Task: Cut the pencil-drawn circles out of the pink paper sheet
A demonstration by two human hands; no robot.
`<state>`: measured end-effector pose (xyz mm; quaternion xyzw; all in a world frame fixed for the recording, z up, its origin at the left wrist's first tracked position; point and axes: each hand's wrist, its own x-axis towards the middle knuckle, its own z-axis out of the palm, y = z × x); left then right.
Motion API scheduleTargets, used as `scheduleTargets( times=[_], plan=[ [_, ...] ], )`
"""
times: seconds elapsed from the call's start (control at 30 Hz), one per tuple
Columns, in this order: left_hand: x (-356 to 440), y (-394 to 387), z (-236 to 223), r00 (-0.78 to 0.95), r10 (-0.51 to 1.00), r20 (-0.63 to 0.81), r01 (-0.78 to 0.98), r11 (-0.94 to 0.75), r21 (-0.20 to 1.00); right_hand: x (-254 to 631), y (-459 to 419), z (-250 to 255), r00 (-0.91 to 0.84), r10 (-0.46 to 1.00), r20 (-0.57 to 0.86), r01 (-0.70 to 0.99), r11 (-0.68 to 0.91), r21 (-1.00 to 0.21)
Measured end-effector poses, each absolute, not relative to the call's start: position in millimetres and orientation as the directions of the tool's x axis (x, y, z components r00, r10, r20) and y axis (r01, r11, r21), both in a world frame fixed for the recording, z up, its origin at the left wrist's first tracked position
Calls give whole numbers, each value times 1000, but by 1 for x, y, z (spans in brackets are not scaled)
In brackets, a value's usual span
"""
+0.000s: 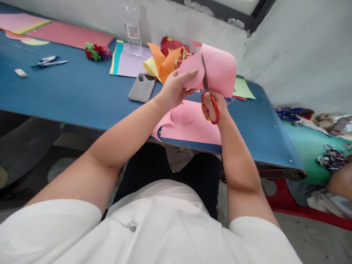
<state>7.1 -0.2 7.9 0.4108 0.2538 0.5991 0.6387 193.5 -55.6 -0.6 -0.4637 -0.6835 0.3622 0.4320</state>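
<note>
My left hand (pixel 174 88) pinches the left side of a pink paper sheet (pixel 217 69) held up above the blue table (pixel 74 91). My right hand (pixel 213 106) grips scissors with orange-red handles (pixel 210 106), fingers through the loops. Their blades point upward and cut into the pink sheet along a curved pencilled line. Below my hands lies another pink sheet (pixel 192 128) with rounded cut-outs, reaching the table's front edge.
A phone (pixel 142 87) lies face down left of my hands. Behind are curled orange and yellow paper scraps (pixel 162 62), a lilac sheet (pixel 129 60), a clear bottle (pixel 132 27), a red-green paper craft (pixel 97 51) and pens (pixel 49 61). A person's arm (pixel 339 181) shows at right.
</note>
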Motion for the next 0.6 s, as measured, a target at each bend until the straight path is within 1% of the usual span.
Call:
scheduleTargets(
  times=[0.1,0.23,0.3,0.37,0.5,0.6],
  plan=[
    [10,-6,15,140,982,126,-640,-7,768,192,-54,-2,-192,946,263,323,314,-893],
    [12,-9,16,183,968,171,-706,9,708,191,-53,-3,-188,942,279,324,328,-887],
    [14,-11,13,224,955,192,-693,18,720,190,-52,-4,-187,944,274,301,320,-898],
    [17,-10,7,214,954,211,-635,-28,772,191,-50,-6,-184,939,289,291,333,-897],
    [17,1,-3,58,959,279,-453,-224,863,192,-47,-10,-189,924,332,321,377,-869],
    [14,5,0,-12,929,370,-306,-355,883,192,-49,-10,-210,936,283,269,334,-904]
  ],
)
